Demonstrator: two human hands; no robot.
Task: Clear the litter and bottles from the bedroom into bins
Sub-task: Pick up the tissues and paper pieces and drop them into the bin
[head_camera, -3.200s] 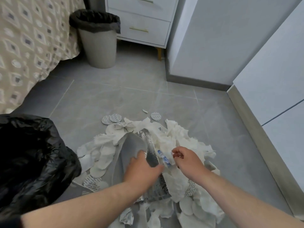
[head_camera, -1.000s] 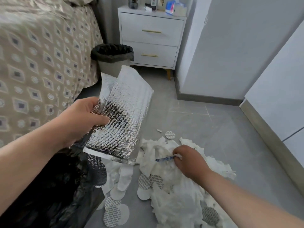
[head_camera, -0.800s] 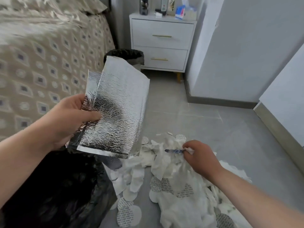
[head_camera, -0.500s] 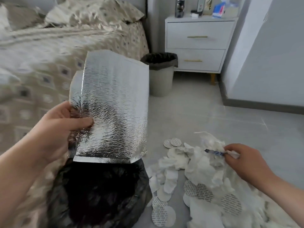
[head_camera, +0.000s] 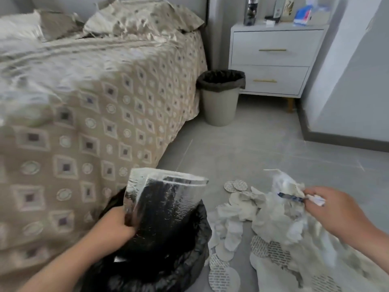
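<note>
Largest item: bed (head_camera: 94,106), left of view, patterned cover hanging to the grey floor (head_camera: 242,148). Beyond it, white nightstand (head_camera: 271,60) with a small lined bin (head_camera: 221,98) just beside, both well apart from the work.

Near foreground, against the bed's side: black bin bag (head_camera: 174,266), mouth open and facing up. Just to its right: litter pile (head_camera: 271,224) of crumpled white tissue and round printed discs, largely uncleared.

Silver foil pouch (head_camera: 168,207) held upright over the bag, long axis near vertical, lower end at or inside the bag mouth; exact depth not determinable.

Left hand (head_camera: 114,226) at the pouch's left edge, fingers (head_camera: 126,227) curled round it. Judged the nearer hand to the bag, needing only to let go for the drop.

Right hand (head_camera: 336,209) above the pile, thumb and forefinger pinching a small blue-and-white scrap (head_camera: 294,199). Bag lying to that hand's left, across the pile.
</note>
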